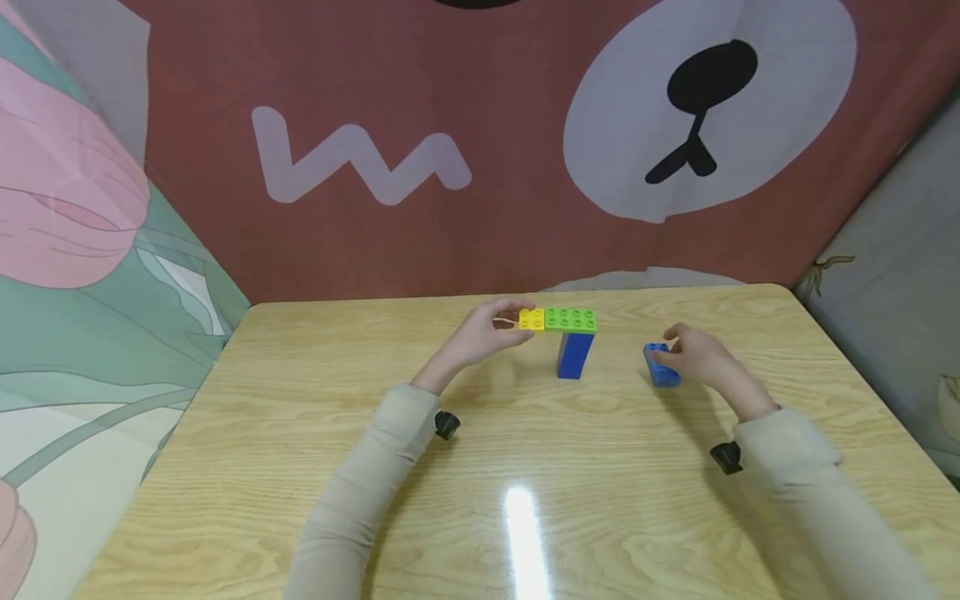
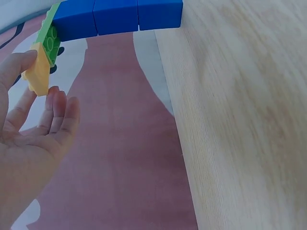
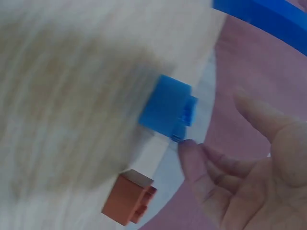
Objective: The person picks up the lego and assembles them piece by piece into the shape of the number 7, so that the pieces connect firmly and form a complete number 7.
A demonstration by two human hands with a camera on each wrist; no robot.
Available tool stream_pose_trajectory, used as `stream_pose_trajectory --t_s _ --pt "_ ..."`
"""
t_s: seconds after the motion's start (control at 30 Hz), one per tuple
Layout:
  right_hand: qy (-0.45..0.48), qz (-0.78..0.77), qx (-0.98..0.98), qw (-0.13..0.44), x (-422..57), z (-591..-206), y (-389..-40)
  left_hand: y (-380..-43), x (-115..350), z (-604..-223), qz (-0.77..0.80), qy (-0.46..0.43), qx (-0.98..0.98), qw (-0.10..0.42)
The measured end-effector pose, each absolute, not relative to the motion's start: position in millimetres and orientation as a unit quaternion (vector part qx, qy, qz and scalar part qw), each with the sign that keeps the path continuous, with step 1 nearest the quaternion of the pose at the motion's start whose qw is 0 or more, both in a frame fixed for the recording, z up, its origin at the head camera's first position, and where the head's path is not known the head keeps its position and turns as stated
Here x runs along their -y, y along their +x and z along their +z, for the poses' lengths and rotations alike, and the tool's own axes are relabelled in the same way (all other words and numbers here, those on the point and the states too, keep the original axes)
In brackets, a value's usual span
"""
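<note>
My left hand (image 1: 487, 333) pinches a yellow toy brick (image 1: 531, 320) between thumb and finger; the other fingers are spread in the left wrist view. The yellow brick sits flush against the end of a long green brick (image 1: 572, 320). That green brick lies across the top of an upright column of blue bricks (image 2: 116, 18). To the right, my right hand (image 1: 701, 357) hovers over a loose blue brick (image 3: 166, 105) on the table. One fingertip is at its studs, touching or nearly so, while the thumb stays apart.
An orange-brown brick (image 3: 125, 197) stands near the loose blue one in the right wrist view; my right hand seems to hide it from the head view. The wooden table (image 1: 300, 400) ends at a printed cloth backdrop (image 1: 420, 250).
</note>
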State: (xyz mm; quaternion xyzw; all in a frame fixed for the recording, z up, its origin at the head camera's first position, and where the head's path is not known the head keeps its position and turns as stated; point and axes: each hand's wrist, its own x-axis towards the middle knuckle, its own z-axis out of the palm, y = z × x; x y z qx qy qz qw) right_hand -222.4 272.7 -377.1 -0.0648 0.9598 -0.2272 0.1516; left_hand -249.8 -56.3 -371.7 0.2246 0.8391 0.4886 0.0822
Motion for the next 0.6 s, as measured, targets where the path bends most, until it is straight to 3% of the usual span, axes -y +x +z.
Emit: stream_pose_trajectory --t_s 0.37,0.6 --pt "-0.023 -0.202 -0.955 0.214 -270.8 -389.3 -218.5 -250.0 57.3 -373.1 0.496 0.228 -0.835 0.072" --pt "-0.017 -0.2 -0.956 0.215 -272.2 -389.1 -219.0 -250.9 57.9 -375.3 0.493 0.217 -0.839 0.074"
